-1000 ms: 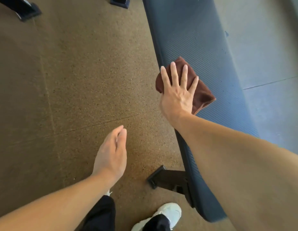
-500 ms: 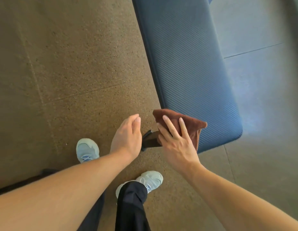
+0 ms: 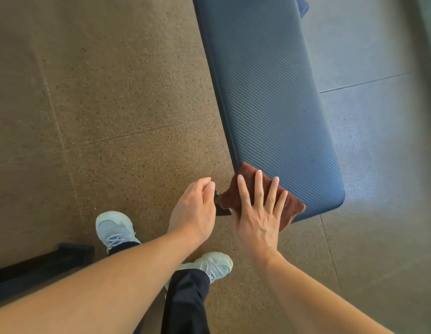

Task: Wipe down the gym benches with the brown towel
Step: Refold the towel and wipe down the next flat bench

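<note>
Head view, looking down. The right hand (image 3: 256,213) lies flat, palm down, fingers (image 3: 259,186) straight and spread wide, pressing the folded brown terry towel (image 3: 291,206) onto the near left corner of the dark blue ribbed padded gym bench (image 3: 265,92). The towel sits at about 5 o'clock from the centre of the bench pad, overhanging the pad's near end edge and left edge a little. The bench runs from frame centre towards 12 o'clock. The left hand (image 3: 195,210) hovers just beside the towel at its 9 o'clock, not touching it as far as can be told; its fingers are loosely curled, thumb against forefinger, holding nothing. A dark metal part of the bench frame (image 3: 220,210) shows in the gap between the two hands. Below, towards 6 o'clock, two pale blue-white trainers (image 3: 113,229) and dark trouser legs (image 3: 185,304) stand on the speckled brown rubber floor (image 3: 101,92). A black bar (image 3: 40,266) lies at 8 o'clock. Grey floor tiles (image 3: 378,141) lie at 3 o'clock of the bench.
</note>
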{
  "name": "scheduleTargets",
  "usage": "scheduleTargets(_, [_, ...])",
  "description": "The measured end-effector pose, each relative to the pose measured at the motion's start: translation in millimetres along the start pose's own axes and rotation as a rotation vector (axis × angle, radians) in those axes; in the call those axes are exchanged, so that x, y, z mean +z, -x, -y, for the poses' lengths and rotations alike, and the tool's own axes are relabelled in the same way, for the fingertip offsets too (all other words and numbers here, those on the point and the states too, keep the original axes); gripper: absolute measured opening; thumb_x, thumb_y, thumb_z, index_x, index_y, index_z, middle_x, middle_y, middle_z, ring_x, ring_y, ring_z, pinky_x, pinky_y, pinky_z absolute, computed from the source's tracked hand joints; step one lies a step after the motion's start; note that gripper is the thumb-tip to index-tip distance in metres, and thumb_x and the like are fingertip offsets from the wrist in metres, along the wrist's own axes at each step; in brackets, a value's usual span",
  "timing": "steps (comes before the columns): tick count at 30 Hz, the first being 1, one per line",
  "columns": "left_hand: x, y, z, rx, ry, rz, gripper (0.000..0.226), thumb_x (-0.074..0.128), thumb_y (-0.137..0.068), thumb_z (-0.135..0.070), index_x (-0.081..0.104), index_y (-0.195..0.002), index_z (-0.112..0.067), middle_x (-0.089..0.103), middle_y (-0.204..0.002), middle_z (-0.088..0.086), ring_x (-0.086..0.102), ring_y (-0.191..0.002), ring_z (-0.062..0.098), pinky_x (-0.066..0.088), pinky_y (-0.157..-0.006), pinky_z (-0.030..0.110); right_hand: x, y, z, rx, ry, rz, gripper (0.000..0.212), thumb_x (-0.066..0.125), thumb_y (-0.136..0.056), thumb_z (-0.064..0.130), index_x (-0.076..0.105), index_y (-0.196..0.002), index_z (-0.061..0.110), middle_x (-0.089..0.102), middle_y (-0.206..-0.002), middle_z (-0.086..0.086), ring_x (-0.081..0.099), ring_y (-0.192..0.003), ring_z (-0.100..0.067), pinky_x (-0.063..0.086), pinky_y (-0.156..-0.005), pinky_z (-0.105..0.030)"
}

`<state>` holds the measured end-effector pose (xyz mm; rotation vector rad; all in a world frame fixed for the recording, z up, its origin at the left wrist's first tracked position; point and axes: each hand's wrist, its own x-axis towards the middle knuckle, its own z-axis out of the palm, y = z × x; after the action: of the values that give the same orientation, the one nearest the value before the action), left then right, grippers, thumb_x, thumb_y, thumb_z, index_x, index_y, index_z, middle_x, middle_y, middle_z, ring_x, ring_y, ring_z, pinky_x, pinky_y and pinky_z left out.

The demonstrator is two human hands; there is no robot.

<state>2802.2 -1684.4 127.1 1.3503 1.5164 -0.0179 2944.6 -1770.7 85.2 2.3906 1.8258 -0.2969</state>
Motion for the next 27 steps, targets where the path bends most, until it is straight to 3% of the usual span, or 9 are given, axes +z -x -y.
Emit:
scheduleTargets(4, [-26, -20, 0, 0.054, -0.07, 0.017, 0.053, 0.021, -0.108, -0.047, 0.04, -0.154, -0.028, 0.043, -0.156, -0.008, 0.041, -0.142, 0.013, 0.033, -0.113, 0.03, 4, -16, 5, -0.021, 0.012, -0.011, 0.09, 0.07, -0.095, 0.031, 0.014, -0.166, 0.03, 0.002, -0.174, -0.009, -0.011, -0.157, -0.044, 0.002, -0.126, -0.064])
scheduleTargets(9, [-68, -55, -4, 0.067, -0.108, 0.037, 0.053, 0.022, -0.108, -0.048, 0.038, -0.154, -0.029, 0.041, -0.157, -0.008, 0.041, -0.142, 0.014, 0.038, -0.113, 0.034, -8, -65, 13, -0.182, 0.101, -0.022, 0.086, 0.067, -0.094, 0.026, 0.019, -0.165, 0.029, 0.004, -0.174, -0.007, -0.008, -0.157, -0.045, -0.003, -0.125, -0.062])
scheduleTargets(12, [-96, -72, -8, 0.072, -0.131, 0.092, 0.053, 0.023, -0.108, -0.05, 0.034, -0.155, -0.031, 0.039, -0.158, -0.009, 0.043, -0.14, 0.013, 0.04, -0.111, 0.034, -21, -129, 31, -0.272, 0.176, -0.026, 0.077, 0.056, -0.095, 0.036, 0.024, -0.164, 0.029, 0.004, -0.174, -0.005, -0.011, -0.157, -0.043, -0.011, -0.123, -0.059])
scheduleTargets(15, [-134, -89, -11, 0.104, -0.147, 0.145, 0.054, 0.024, -0.107, -0.052, 0.032, -0.156, -0.033, 0.035, -0.16, -0.011, 0.04, -0.143, 0.012, 0.04, -0.112, 0.036, -34, -205, 48, -0.391, 0.32, 0.026, 0.081, 0.064, -0.093, 0.033, 0.024, -0.164, 0.03, -0.001, -0.174, -0.003, -0.015, -0.157, -0.042, -0.007, -0.125, -0.062])
scheduleTargets(19, [-197, -118, -17, 0.11, -0.158, 0.172, 0.053, 0.025, -0.107, -0.053, 0.029, -0.157, -0.035, 0.031, -0.162, -0.014, 0.039, -0.144, 0.012, 0.038, -0.111, 0.035, -63, -295, 71, -0.445, 0.397, 0.103, 0.078, 0.066, -0.096, 0.036, 0.027, -0.163, 0.028, 0.003, -0.174, -0.002, -0.015, -0.157, -0.041, -0.006, -0.125, -0.062])
scheduleTargets(23, [-248, -158, -38, 0.115, -0.121, 0.152, 0.055, 0.027, -0.106, -0.053, 0.025, -0.158, -0.036, 0.027, -0.164, -0.014, 0.035, -0.147, 0.013, 0.037, -0.114, 0.037, -89, -380, 96, -0.479, 0.441, 0.17, 0.072, 0.054, -0.103, 0.047, 0.02, -0.164, 0.031, -0.003, -0.174, 0.0, -0.023, -0.155, -0.039, -0.014, -0.123, -0.06])
scheduleTargets(27, [-276, -203, -67, 0.117, -0.063, 0.138, 0.054, 0.028, -0.107, -0.051, 0.027, -0.158, -0.034, 0.028, -0.164, -0.012, 0.034, -0.147, 0.012, 0.034, -0.116, 0.039, -108, -443, 112, -0.514, 0.369, 0.177, 0.07, 0.057, -0.1, 0.048, 0.029, -0.162, 0.031, 0.001, -0.174, 0.001, -0.019, -0.157, -0.038, -0.005, -0.126, -0.061])
